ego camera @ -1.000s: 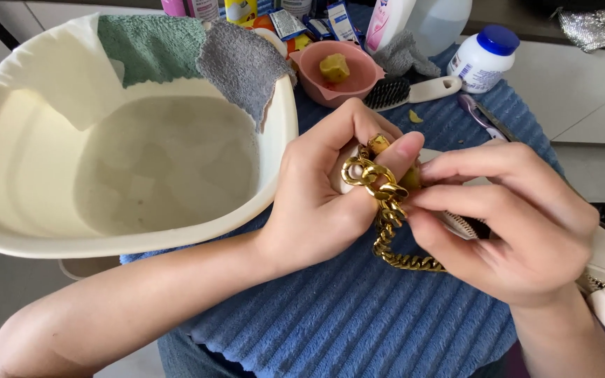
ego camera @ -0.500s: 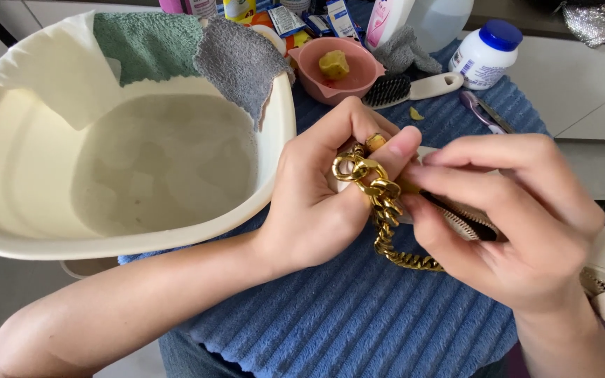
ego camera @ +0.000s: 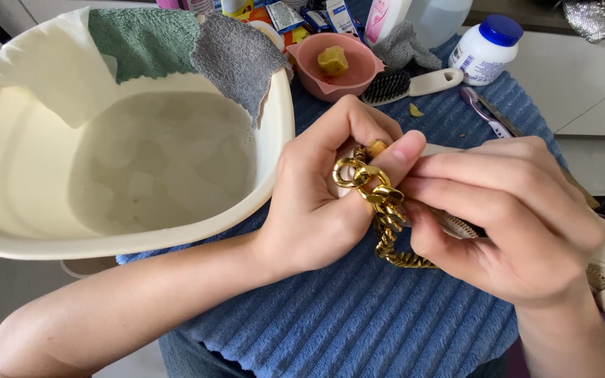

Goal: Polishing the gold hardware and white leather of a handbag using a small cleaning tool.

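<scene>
Hands are meeting over a blue ribbed towel (ego camera: 358, 315). The left hand (ego camera: 316, 203) is curling its fingers around the top links of a gold chain (ego camera: 379, 210), thumb and forefinger pinching them closed. The right hand (ego camera: 519, 224) is pressing its bent fingers against the chain from the side, closed on it. Chunky and shiny, the chain is hanging between both palms, beside a cream basin (ego camera: 274, 140) of cloudy water.

Gold chain (ego camera: 386, 210): chunky curb links, shiny. I see its top ring pinched between both hands, the rest hanging down and curling onto the blue towel (ego camera: 330, 315).
</scene>
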